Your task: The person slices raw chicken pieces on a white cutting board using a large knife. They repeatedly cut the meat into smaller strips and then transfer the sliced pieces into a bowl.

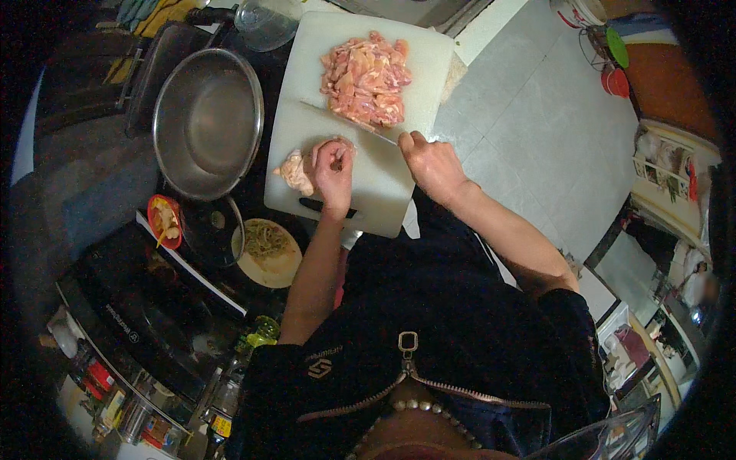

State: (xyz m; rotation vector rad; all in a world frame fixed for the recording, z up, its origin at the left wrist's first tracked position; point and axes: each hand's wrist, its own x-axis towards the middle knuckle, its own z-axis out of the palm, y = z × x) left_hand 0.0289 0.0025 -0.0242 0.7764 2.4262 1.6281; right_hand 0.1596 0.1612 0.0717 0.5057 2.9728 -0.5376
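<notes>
My right hand (434,164) grips the handle of a kitchen knife (356,123), whose blade reaches left across a white plastic cutting board (425,63). Just beyond the blade lies a heap of sliced raw meat (365,80), probably chicken. Nearer to me, my left hand (332,175) has its fingers curled over a piece of raw meat (347,144), mostly hidden beneath them. Left of that hand sits a pale lump of raw poultry skin or fat (296,172). The board's dark handle slot (310,204) shows partly behind my left wrist.
Left of the board stands a steel basin (210,121). A glass lid (213,224), a small red bowl (165,221) with pale pieces and a plate (276,273) of shredded food lie nearer. A clear container (267,23) stands behind. Tiled floor (517,115) lies to the right.
</notes>
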